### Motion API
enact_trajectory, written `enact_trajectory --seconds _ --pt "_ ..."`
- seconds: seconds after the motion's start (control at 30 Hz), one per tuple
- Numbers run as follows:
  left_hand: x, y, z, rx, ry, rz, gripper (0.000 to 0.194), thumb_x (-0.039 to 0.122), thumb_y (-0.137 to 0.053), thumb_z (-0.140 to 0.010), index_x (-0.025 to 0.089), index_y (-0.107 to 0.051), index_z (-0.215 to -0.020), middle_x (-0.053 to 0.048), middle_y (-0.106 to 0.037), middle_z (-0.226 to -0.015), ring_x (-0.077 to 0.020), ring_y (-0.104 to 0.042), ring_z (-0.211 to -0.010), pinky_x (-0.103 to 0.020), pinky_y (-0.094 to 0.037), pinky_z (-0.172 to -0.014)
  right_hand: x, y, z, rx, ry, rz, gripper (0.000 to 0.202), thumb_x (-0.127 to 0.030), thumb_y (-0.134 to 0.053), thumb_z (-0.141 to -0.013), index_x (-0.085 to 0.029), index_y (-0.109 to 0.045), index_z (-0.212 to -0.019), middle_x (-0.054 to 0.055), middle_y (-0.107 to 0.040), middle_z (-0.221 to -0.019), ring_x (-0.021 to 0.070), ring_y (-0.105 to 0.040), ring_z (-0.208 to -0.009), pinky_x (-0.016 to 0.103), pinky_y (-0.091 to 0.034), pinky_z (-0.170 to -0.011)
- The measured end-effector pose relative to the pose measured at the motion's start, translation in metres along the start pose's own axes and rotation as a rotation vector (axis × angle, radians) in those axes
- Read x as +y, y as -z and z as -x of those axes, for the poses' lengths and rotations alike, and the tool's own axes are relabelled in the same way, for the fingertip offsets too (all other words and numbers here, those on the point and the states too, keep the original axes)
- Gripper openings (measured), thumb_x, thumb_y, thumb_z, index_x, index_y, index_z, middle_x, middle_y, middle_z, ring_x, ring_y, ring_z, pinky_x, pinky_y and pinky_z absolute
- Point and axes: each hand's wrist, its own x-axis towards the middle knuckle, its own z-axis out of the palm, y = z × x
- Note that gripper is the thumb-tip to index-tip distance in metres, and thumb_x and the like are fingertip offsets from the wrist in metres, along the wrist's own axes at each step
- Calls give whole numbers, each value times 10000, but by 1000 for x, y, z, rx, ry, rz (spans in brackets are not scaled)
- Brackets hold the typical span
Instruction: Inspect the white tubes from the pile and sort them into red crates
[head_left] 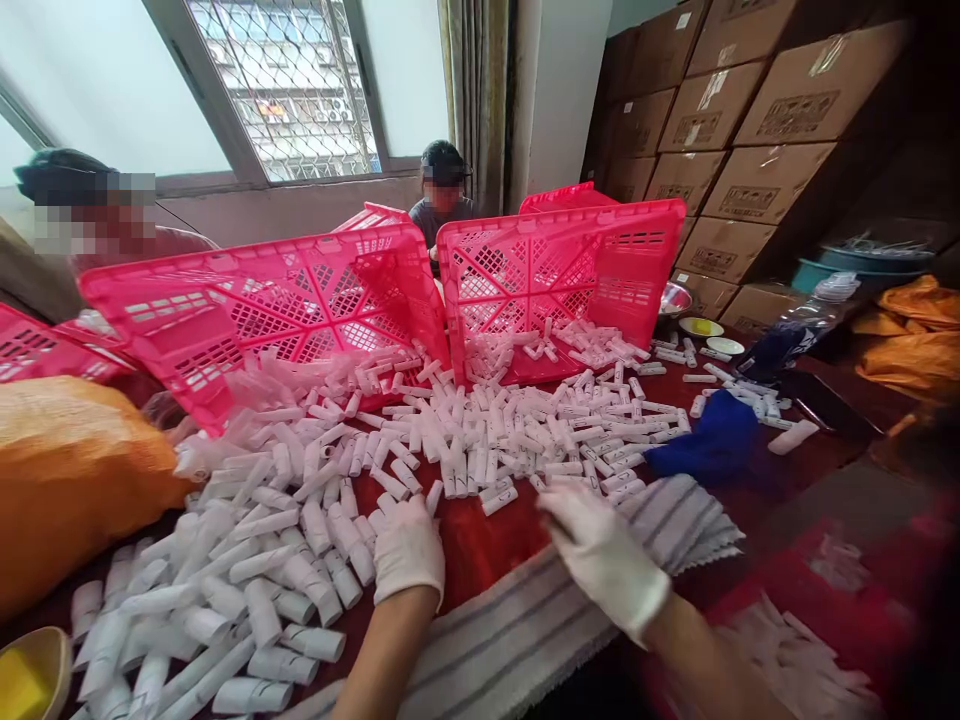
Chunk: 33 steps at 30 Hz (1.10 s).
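My left hand (409, 550), in a white glove, is closed at the near edge of a spread of white tubes. A short white tube (433, 497) sticks up at its fingertips. Also gloved, my right hand (604, 555) hangs over a striped cloth (517, 620); its fingers are curled and blurred, and what they may hold is hidden. Just left of it a white tube with a dark mark (500, 500) lies on the red tabletop (472, 535). A large heap of white tubes (285, 560) reaches to the left of my left hand.
Two pink crates (300, 290) (555, 280) lie tipped on their sides behind the tubes. An orange sack (75, 480) and a bowl with a yellow sponge (30, 685) stand left. Right are a blue cloth (709, 437), a bottle (799, 325) and stacked cartons (750, 185). Two people (442, 195) sit opposite.
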Motion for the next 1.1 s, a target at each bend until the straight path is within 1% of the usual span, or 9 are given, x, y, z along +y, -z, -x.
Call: enact_trajectory --seconds 0.13,0.27,0.4,0.5,0.63,0.77,0.83,0.97,1.1 --pt "-18 3 25 -73 13 -99 318 104 -504 -773 120 -647 -1057 -145 -626 -935 -301 -579 -912 -451 -425 -848 -31 -34 -53 -189 126 275 175 -114 -481 -890 -215 -620 -859 52 -645 -880 221 -554 -890 336 -446 -742" --pt "-27 5 54 -135 59 179 336 261 -451 -854 176 -582 -1151 -108 -613 -1089 -245 -565 -1022 -381 -419 -916 -29 -43 -41 -190 60 361 196 -121 -456 -903 -235 -614 -924 75 -616 -935 231 -546 -859 340 -426 -691" --pt "-13 -3 70 -272 177 553 335 357 -485 -834 177 -557 -1107 -85 -649 -1102 -220 -589 -1022 -340 -428 -906 -24 -39 -24 -218 -23 353 150 -133 -502 -879 -235 -611 -877 72 -597 -956 229 -541 -859 336 -427 -697" --pt "1 -5 72 -324 184 633 303 375 -523 -821 183 -568 -1051 -65 -672 -1028 -204 -606 -939 -311 -431 -852 -21 -35 -20 -172 -30 122 141 -91 -493 -861 -197 -587 -854 96 -595 -984 248 -537 -908 378 -435 -768" --pt "7 -3 72 -372 246 793 350 471 -554 -810 187 -569 -1013 -19 -656 -882 -143 -577 -786 -237 -430 -716 -26 -24 -17 19 -216 -671 116 -255 -469 -920 -215 -508 -1021 51 -623 -880 185 -579 -815 336 -473 -761" --pt "10 -6 76 -531 369 1011 424 556 -550 -781 170 -539 -955 84 -453 -577 -54 -345 -453 -184 -271 -439 -45 -13 -15 253 -399 -1273 240 -336 -581 -861 -259 -470 -1059 -24 -649 -747 95 -489 -492 209 -423 -476" --pt "13 -8 79 -572 337 1046 427 568 -535 -789 163 -543 -926 95 -408 -552 -44 -296 -427 -182 -234 -413 -53 -12 -16 345 -443 -1386 223 -323 -634 -823 -256 -485 -975 -33 -657 -718 83 -451 -441 188 -366 -407" --pt "21 -6 84 -541 265 988 403 541 -522 -815 159 -579 -930 76 -445 -574 -54 -356 -455 -182 -303 -434 -60 -14 -15 367 -449 -1406 219 -324 -696 -768 -258 -517 -876 -24 -672 -742 134 -574 -600 238 -474 -553" --pt "22 -9 92 -306 236 770 406 507 -538 -811 173 -618 -1026 -32 -668 -789 -147 -604 -692 -253 -489 -661 -62 -11 -11 331 -450 -1333 159 -356 -682 -777 -241 -576 -808 -3 -667 -762 150 -582 -656 258 -480 -619"
